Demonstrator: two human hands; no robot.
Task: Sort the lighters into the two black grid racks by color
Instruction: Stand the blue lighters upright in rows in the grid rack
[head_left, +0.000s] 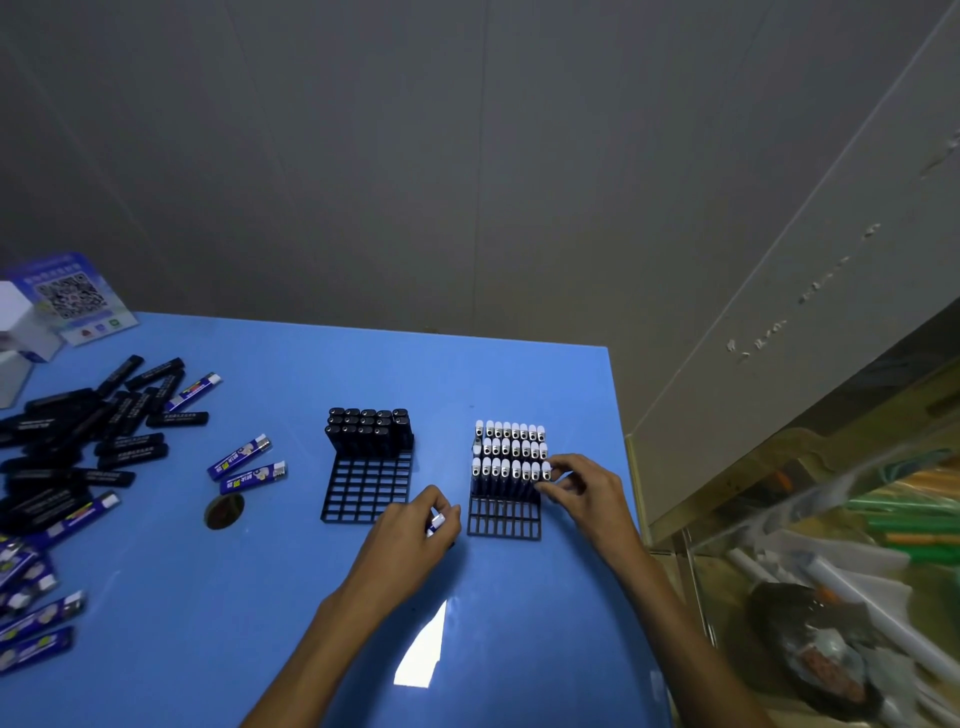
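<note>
On the blue table (311, 597) stand two black grid racks, side by side but apart. The left rack (366, 493) holds black lighters (369, 428) upright in its far rows; its near cells are bare. The right rack (505, 514) holds blue lighters with white caps (509, 452) in three far rows. The person's right hand (582, 491) pinches the last lighter at the right end of the nearest filled row. The left hand (415, 525), between the racks, is curled round a white-capped lighter (436, 521). Loose black lighters (78, 431) lie heaped at the left edge, with loose blue lighters (247, 462) scattered near them
</note>
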